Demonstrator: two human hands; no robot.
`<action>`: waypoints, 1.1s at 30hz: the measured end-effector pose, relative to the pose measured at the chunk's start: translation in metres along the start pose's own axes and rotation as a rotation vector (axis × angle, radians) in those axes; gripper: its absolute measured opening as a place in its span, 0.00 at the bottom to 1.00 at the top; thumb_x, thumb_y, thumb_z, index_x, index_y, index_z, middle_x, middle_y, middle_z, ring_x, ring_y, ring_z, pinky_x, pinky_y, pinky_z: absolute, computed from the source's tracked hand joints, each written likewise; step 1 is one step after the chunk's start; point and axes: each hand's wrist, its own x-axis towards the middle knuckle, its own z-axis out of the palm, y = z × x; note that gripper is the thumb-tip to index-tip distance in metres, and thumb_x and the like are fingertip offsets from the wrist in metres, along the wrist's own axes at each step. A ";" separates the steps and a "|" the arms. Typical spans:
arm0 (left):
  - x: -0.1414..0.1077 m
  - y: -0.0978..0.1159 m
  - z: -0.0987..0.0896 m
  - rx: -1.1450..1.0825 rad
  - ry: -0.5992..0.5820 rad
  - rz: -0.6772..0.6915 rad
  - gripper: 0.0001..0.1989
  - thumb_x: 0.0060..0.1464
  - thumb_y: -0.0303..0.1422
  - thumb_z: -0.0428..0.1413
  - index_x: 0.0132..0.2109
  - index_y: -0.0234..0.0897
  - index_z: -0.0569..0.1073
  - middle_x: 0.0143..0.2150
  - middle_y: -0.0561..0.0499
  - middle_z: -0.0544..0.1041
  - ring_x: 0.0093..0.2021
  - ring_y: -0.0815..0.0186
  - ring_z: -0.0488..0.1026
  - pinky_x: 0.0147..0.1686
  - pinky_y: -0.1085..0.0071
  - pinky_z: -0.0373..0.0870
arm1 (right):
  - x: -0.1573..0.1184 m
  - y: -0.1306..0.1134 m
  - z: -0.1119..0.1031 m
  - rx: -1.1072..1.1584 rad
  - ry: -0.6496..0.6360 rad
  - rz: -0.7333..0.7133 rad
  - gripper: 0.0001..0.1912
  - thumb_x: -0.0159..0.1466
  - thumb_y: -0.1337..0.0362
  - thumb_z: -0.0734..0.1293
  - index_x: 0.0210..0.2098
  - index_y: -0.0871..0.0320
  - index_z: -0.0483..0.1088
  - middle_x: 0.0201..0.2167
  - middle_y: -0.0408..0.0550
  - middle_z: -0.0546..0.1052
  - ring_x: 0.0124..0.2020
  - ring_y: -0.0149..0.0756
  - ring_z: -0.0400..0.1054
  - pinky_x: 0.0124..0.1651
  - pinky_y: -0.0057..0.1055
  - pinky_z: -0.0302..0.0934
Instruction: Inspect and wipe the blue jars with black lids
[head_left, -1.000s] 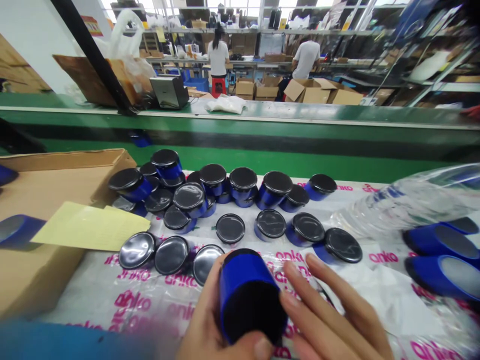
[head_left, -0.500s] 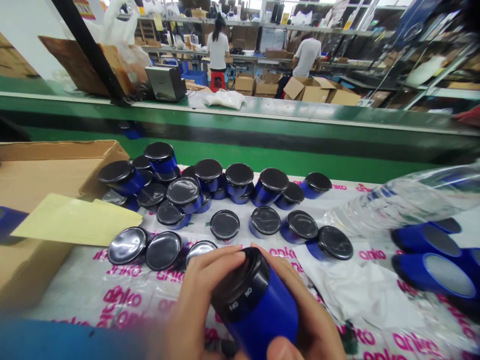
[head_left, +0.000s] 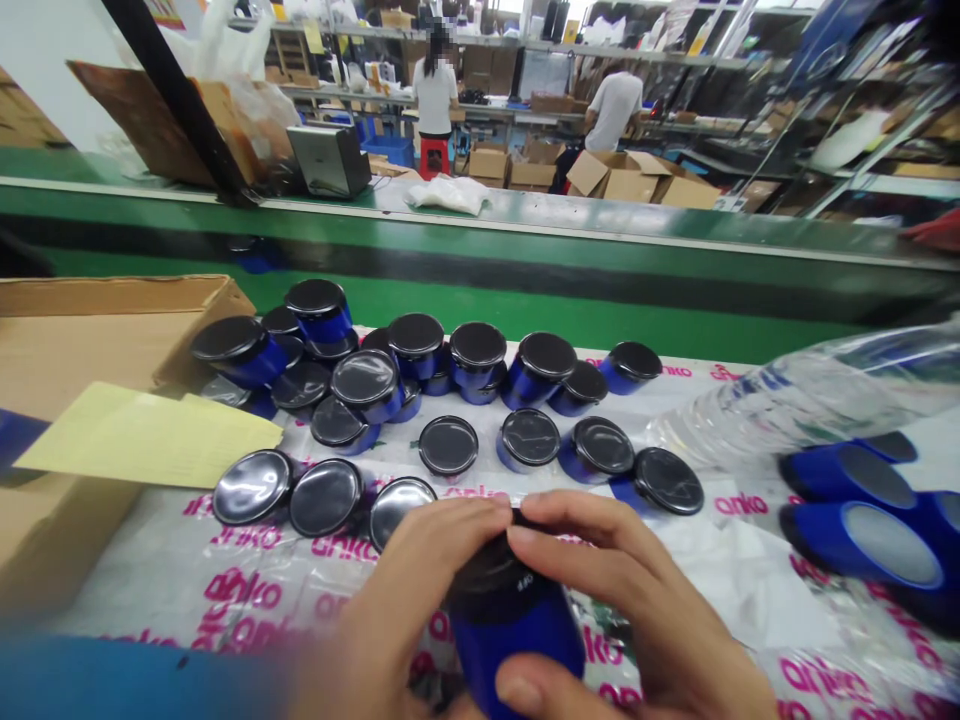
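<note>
Two bare hands close together around one upright, slightly tilted blue cylinder (head_left: 517,640) at bottom centre. The left hand (head_left: 412,585) has its fingertips on the black cap; the right hand (head_left: 637,590) touches the cap with its fingertips and the blue body with its thumb. White letters read "OFF". Behind, black-topped cylinders (head_left: 477,347) stand clustered on a pink-lettered plastic sheet (head_left: 169,590). Left, yellow paper (head_left: 150,435) overlaps a cardboard box (head_left: 82,325); right, a clear bottle (head_left: 817,390) lies near blue cylinders with pale ends (head_left: 889,540).
</note>
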 end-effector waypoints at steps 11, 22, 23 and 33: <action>0.000 0.018 -0.005 -0.399 -0.206 -0.341 0.29 0.51 0.31 0.67 0.56 0.62 0.70 0.55 0.61 0.78 0.54 0.67 0.77 0.50 0.80 0.73 | 0.014 0.001 -0.007 -0.003 -0.039 0.049 0.07 0.68 0.67 0.66 0.33 0.53 0.69 0.28 0.34 0.76 0.30 0.23 0.71 0.34 0.18 0.65; 0.000 0.010 0.001 -0.248 -0.120 -0.083 0.25 0.52 0.26 0.63 0.54 0.55 0.71 0.50 0.57 0.79 0.52 0.64 0.76 0.54 0.73 0.72 | -0.005 0.004 0.001 0.145 0.045 0.054 0.14 0.62 0.52 0.73 0.43 0.49 0.73 0.37 0.37 0.80 0.39 0.27 0.76 0.44 0.18 0.70; -0.001 0.011 0.000 -0.239 -0.145 -0.109 0.28 0.49 0.26 0.66 0.55 0.55 0.71 0.50 0.57 0.79 0.51 0.63 0.76 0.53 0.73 0.73 | -0.005 0.004 0.005 0.143 0.072 0.055 0.08 0.63 0.59 0.73 0.41 0.51 0.73 0.35 0.37 0.79 0.38 0.25 0.76 0.43 0.18 0.69; -0.003 0.023 0.012 -0.122 0.051 -0.212 0.25 0.47 0.36 0.65 0.55 0.47 0.76 0.47 0.45 0.81 0.54 0.48 0.76 0.49 0.59 0.80 | -0.001 0.010 0.017 0.309 0.254 0.347 0.17 0.71 0.57 0.63 0.27 0.55 0.70 0.22 0.39 0.76 0.25 0.28 0.73 0.29 0.21 0.68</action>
